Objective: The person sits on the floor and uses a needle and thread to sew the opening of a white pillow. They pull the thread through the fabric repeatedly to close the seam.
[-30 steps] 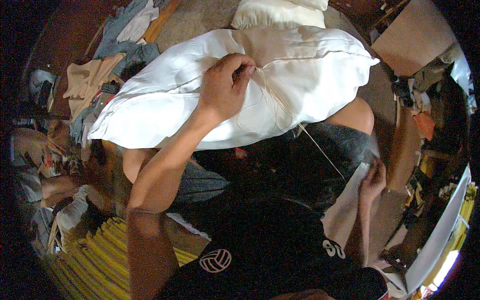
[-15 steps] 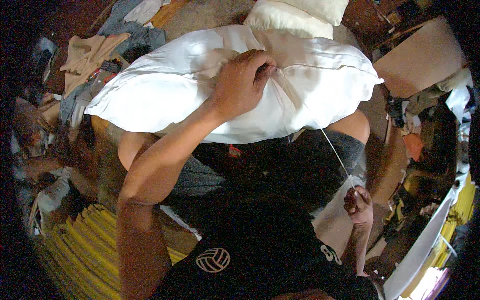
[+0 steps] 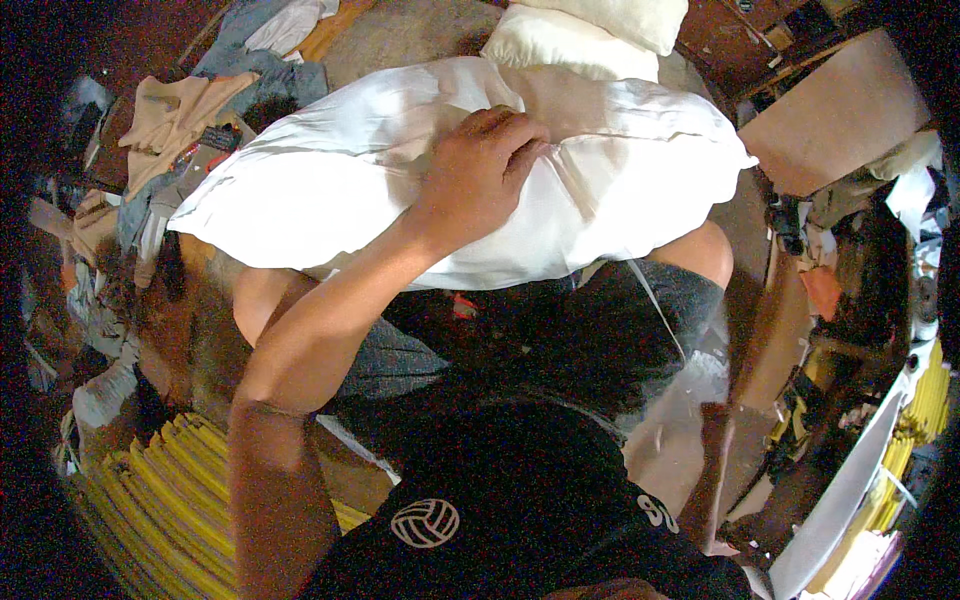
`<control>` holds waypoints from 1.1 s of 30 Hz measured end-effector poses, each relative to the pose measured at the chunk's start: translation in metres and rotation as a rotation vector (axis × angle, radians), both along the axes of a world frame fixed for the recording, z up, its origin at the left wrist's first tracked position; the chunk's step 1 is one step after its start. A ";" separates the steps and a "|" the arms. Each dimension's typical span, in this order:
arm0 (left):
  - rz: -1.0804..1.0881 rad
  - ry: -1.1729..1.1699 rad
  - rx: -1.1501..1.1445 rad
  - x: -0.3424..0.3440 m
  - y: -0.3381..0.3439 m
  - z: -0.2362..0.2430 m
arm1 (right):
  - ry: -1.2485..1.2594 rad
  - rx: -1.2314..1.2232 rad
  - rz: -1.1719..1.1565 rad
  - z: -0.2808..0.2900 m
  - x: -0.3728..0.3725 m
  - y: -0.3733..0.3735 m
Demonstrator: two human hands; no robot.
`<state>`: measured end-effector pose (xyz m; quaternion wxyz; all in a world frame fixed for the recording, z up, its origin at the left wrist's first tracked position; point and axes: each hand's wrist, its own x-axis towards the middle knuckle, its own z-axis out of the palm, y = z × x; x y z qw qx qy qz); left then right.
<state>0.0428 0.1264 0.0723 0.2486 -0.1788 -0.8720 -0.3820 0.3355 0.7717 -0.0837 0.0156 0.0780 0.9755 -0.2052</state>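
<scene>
In the head view, pinching the white cushion (image 3: 330, 205) at its seam (image 3: 650, 138) with left hand (image 3: 485, 165), thumb and fingers closed tight, cushion directly beneath. Cannot tell the grip of right hand (image 3: 715, 418), dim and blurred, well below and right of that pinch. Looks filled out plump and drawn together along either side of the pinch, so probably mostly closed; seems unfinished at the grip itself, judging by pale thread (image 3: 660, 312) running loose below and right, not yet taken in. Smooth and faintly glossy, puckered into folds just beside the pinch, tapering to soft corners far left and right. Beyond the grip, 2 cream pillows (image 3: 570, 45), rounded and matt.
</scene>
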 end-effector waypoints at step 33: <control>0.032 0.019 -0.202 0.011 -0.028 0.005 | -0.020 -1.320 0.596 0.167 -0.366 -0.440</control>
